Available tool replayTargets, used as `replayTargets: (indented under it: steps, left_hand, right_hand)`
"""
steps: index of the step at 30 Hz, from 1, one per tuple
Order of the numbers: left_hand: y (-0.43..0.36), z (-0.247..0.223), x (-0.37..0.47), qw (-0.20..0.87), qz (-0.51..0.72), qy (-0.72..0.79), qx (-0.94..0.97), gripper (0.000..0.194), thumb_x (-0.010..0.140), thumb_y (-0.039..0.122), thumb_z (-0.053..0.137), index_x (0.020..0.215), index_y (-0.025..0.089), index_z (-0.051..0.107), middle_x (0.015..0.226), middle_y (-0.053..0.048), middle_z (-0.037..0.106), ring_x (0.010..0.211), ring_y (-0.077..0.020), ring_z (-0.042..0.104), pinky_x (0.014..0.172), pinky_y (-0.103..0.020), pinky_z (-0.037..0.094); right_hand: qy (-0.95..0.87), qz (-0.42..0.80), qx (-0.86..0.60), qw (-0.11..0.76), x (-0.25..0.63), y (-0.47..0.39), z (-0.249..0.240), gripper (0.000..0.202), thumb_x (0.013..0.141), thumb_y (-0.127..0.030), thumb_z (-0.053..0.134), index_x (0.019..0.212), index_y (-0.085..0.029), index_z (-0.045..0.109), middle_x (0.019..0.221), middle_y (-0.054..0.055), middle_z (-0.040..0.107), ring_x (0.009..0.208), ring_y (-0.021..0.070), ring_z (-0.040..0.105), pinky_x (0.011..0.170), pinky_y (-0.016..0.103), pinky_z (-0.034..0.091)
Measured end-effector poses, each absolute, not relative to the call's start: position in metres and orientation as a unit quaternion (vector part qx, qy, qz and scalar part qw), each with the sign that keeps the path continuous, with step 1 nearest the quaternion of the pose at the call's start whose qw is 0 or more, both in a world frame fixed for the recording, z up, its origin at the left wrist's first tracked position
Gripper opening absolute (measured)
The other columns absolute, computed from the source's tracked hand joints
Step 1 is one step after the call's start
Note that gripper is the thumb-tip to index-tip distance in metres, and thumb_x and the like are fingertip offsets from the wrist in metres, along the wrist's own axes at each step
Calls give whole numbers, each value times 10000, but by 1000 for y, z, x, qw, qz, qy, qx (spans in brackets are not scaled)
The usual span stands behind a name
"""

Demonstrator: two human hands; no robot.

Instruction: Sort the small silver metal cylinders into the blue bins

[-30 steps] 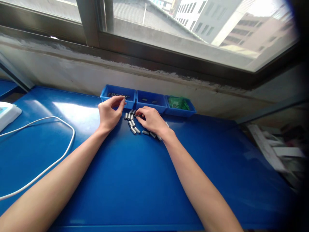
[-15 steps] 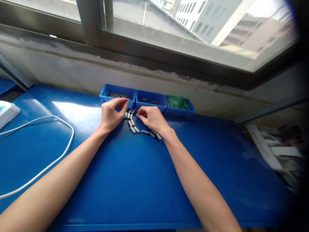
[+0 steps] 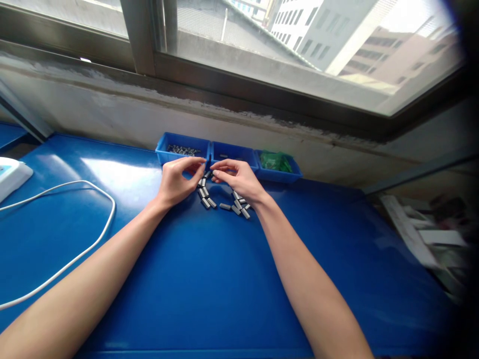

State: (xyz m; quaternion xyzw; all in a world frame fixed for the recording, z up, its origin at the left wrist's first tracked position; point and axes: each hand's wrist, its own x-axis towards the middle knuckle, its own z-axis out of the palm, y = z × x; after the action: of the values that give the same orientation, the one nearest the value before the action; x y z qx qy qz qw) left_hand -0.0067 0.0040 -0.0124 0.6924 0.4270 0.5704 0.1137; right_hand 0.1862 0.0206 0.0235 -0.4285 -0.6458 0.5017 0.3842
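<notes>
Several small grey metal blocks [image 3: 225, 206] lie in a loose curve on the blue table, near the bins. My left hand [image 3: 181, 179] is pinched above the left end of the curve, in front of the left bin; what its fingertips hold is too small to make out. Close to its right, my right hand [image 3: 239, 180] is pinched in front of the middle bin, and whatever is between its fingertips is also unclear. The fingertips of both hands are close together. Part of the blocks is hidden beneath the hands.
Along the wall stand a blue bin of small metal parts [image 3: 160, 149], a middle blue bin [image 3: 234, 149] with a few blocks, and a bin with green pieces [image 3: 277, 161]. A white cable [image 3: 108, 219] and a white device [image 3: 15, 177] lie at the left.
My left hand has moved a little right toward my right hand. My right hand has shifted slightly, its fingertips now nearer the left ones, and more blocks show beneath it.
</notes>
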Motion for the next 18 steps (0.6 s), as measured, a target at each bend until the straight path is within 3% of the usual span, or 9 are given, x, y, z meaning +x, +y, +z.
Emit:
replayTargets:
  steps: [4, 8, 12, 18]
  left_hand:
    - [3, -11, -6, 120, 568, 408, 704, 202, 893, 305, 688, 1012, 175, 785, 900, -57, 809, 713, -168, 746, 730, -273, 607]
    - [1, -10, -6, 126, 556, 383, 727, 233, 881, 263, 692, 1078, 168, 771, 888, -54, 796, 720, -160, 733, 741, -266, 596]
    - [0, -10, -7, 134, 530, 362, 755, 295, 873, 266, 707, 1152, 182, 755, 970, -68, 790, 816, -177, 737, 799, -282, 587]
    - [2, -10, -7, 132, 527, 355, 761, 168, 918, 287, 690, 1020, 192, 783, 961, -63, 796, 838, -178, 743, 806, -274, 578]
  right_hand:
    - [-526, 617, -405, 422, 188, 19, 27, 398, 608, -369, 950, 864, -183, 708, 792, 13, 757, 788, 156, 749, 859, 301, 611]
    - [-476, 653, -409, 425, 188, 20, 26, 458, 512, -349, 1002, 796, -185, 684, 765, -3, 745, 807, 147, 753, 897, 285, 604]
    - [-484, 639, -415, 431, 187, 22, 22, 448, 491, -356, 1003, 766, -182, 694, 783, -15, 733, 804, 138, 726, 898, 301, 598]
    - [-481, 636, -411, 441, 184, 21, 18, 432, 488, -321, 999, 764, -177, 699, 772, -17, 733, 765, 114, 689, 853, 276, 571]
